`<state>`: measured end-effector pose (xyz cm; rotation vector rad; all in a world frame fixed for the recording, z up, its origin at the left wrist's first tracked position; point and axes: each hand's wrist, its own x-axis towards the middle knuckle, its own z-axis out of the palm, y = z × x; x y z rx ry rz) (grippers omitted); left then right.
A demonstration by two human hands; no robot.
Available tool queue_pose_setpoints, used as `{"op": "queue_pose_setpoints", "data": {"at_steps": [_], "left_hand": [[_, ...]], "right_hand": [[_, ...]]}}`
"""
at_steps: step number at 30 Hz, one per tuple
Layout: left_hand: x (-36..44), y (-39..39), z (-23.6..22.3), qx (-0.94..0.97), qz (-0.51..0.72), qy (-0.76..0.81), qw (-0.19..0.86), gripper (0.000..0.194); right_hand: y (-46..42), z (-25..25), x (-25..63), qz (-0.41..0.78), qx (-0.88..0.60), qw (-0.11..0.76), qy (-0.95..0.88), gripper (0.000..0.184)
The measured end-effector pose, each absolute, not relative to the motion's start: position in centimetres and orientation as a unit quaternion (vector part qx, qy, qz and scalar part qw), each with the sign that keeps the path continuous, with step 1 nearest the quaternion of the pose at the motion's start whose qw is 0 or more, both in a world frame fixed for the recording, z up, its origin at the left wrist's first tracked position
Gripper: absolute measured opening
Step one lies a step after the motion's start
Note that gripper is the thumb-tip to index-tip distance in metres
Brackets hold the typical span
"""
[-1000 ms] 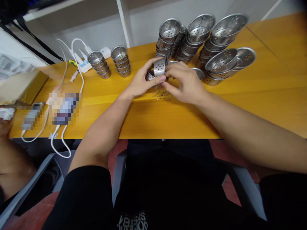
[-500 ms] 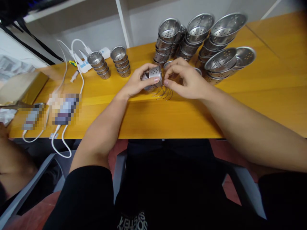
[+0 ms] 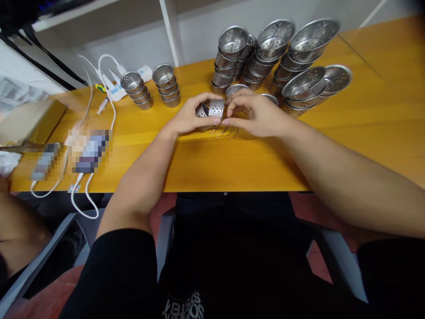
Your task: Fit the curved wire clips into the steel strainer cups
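My left hand point(image 3: 190, 116) is closed around a small perforated metal cup point(image 3: 216, 108), which lies tilted on its side between thumb and fingers. Behind it, partly covered by that hand, is another perforated cup point(image 3: 201, 111). My right hand point(image 3: 254, 110) has its fingers bent in at the cup's right end, thumb and fingertips close together; whatever they pinch is too small to make out. Several thin curved wires point(image 3: 227, 132) lie on the table just below the fingertips.
Two short stacks of small perforated cups, a left one point(image 3: 137, 91) and a right one point(image 3: 166, 86), stand at back left. Taller stacks of cups point(image 3: 275, 42) and wider bowls point(image 3: 303, 84) fill the back right. Phones point(image 3: 92, 153) with white cables and a power strip point(image 3: 117, 88) are left.
The held cup has turned so that its perforated side shows more. My right thumb has moved slightly left and down, up against the cup's end.
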<state>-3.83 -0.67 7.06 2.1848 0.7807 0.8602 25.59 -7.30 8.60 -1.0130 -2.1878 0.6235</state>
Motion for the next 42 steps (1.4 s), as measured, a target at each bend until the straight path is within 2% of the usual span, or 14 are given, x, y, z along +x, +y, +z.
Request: {"op": "queue_pose_setpoints", "data": {"at_steps": [8, 12, 21, 25, 28, 31, 37, 39, 42], "left_hand": [[-4.4, -1.0, 8.2, 0.854, 0.314, 0.276, 0.310, 0.107], [-4.8, -0.2, 7.7, 0.839, 0.314, 0.282, 0.343, 0.112], [-4.3, 0.6, 6.9, 0.810, 0.358, 0.276, 0.374, 0.108], [-5.0, 1.2, 6.4, 0.780, 0.386, 0.293, 0.395, 0.110], [-5.3, 1.7, 5.8, 0.737, 0.434, 0.330, 0.399, 0.103], [-4.8, 1.8, 5.6, 0.675, 0.496, 0.372, 0.399, 0.095], [-3.3, 0.7, 6.2, 0.627, 0.523, 0.401, 0.414, 0.096], [-2.6, 0.4, 6.2, 0.623, 0.522, 0.392, 0.430, 0.093], [-1.3, 0.5, 5.6, 0.603, 0.541, 0.402, 0.427, 0.086]], "right_hand": [[-7.4, 8.6, 25.4, 0.236, -0.350, 0.339, -0.841, 0.065], [-6.3, 7.8, 25.6, 0.269, -0.294, 0.388, -0.831, 0.064], [-6.2, 7.6, 25.1, 0.300, -0.316, 0.466, -0.770, 0.064], [-6.3, 7.9, 25.3, 0.361, -0.290, 0.459, -0.758, 0.064], [-6.0, 7.9, 26.0, 0.280, -0.287, 0.452, -0.796, 0.059], [-5.4, 7.1, 26.7, 0.204, -0.309, 0.402, -0.837, 0.058], [-4.3, 4.8, 27.0, 0.171, -0.328, 0.340, -0.865, 0.044], [-4.5, 4.6, 26.8, 0.172, -0.334, 0.351, -0.858, 0.048], [-5.2, 4.9, 25.9, 0.186, -0.334, 0.384, -0.840, 0.066]]}}
